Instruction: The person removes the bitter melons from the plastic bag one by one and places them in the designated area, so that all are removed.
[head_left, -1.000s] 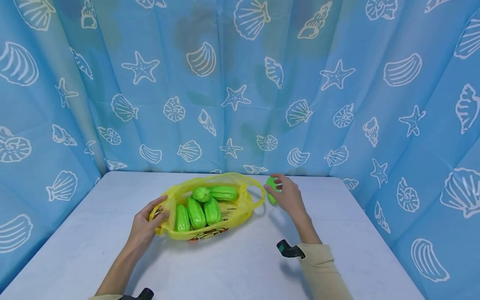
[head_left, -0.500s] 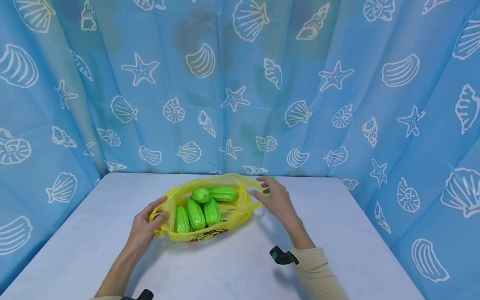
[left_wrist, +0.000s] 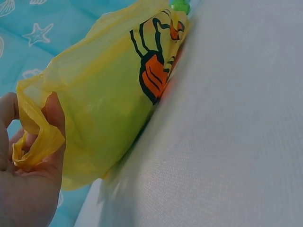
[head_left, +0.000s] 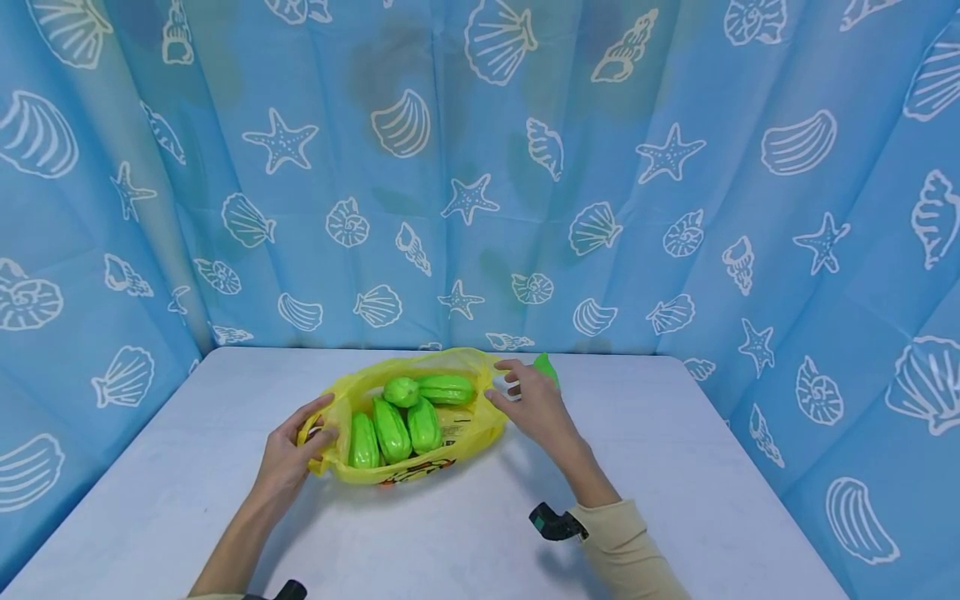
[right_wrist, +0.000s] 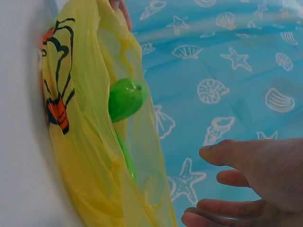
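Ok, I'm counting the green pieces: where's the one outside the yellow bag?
In the head view, the loose green piece lies near the far edge of the table, right of the yellow bag, partly hidden behind the right hand.

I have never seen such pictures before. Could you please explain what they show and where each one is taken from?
There is no machine here, only a person's two bare hands. The wide view comes from a camera on the head; the closer ones come from cameras on each wrist. On the white table is an open yellow bag with five green fruits visible inside. Another green fruit shows partly behind the right hand. The left hand grips the bag's handle; the right seems to hold nothing.
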`<state>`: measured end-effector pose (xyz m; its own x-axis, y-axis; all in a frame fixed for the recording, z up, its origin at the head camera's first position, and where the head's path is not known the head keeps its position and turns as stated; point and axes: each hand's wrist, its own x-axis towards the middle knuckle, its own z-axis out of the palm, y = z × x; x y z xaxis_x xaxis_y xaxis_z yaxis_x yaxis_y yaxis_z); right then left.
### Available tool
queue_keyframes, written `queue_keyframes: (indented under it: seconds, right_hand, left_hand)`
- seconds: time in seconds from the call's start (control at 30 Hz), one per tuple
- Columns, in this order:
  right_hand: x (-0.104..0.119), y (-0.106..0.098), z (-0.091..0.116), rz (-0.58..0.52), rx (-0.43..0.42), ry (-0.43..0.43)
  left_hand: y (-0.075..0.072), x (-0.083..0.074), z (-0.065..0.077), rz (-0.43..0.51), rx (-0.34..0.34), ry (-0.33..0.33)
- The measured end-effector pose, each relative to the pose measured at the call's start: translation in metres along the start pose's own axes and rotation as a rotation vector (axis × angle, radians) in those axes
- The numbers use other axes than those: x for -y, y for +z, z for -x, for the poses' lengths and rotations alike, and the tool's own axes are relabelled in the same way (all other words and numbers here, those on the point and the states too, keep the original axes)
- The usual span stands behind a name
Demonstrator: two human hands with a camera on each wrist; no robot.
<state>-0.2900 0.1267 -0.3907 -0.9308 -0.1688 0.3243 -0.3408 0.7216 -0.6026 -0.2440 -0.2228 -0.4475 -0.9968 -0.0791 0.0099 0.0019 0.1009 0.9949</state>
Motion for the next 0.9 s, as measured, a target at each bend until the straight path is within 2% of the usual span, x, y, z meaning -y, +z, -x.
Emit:
queue_keyframes:
  seconds: [0.63,0.9]
  right_hand:
    - [0.015,0.023,0.008,0.032,0.105,-0.077]
    - [0.021,0.03,0.011,0.032,0.123,-0.155]
  left_hand:
    - [0.001,0.0,-0.002,-0.029,-0.007,-0.025]
    - [0.002,0.001,-0.001,-0.024,0.007,-0.003]
